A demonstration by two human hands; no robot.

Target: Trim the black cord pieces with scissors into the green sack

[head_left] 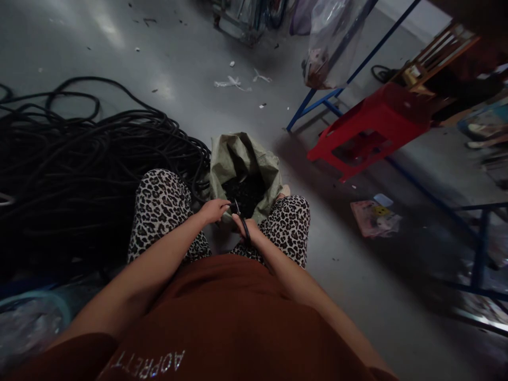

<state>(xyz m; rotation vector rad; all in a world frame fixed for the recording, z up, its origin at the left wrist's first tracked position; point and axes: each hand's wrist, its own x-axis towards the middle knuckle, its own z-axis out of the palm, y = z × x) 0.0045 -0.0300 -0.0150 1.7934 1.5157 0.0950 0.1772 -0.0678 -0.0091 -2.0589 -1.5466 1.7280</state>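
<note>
My right hand is closed on a pair of scissors with dark handles; the short metal blades point up and away from me. Just left of the blades, my left hand pinches the end of a black tube or cord, which lies close to the blades. Both hands are over the near rim of a pale green woven sack standing between my knees. Inside the sack lie many small black pieces, too dark to make out singly.
A large heap of long black tubing spreads over the floor at left, reaching the sack. A red plastic stool and a blue metal frame are at right. A pale blue tub holds clear plastic at lower left. White scraps litter the floor.
</note>
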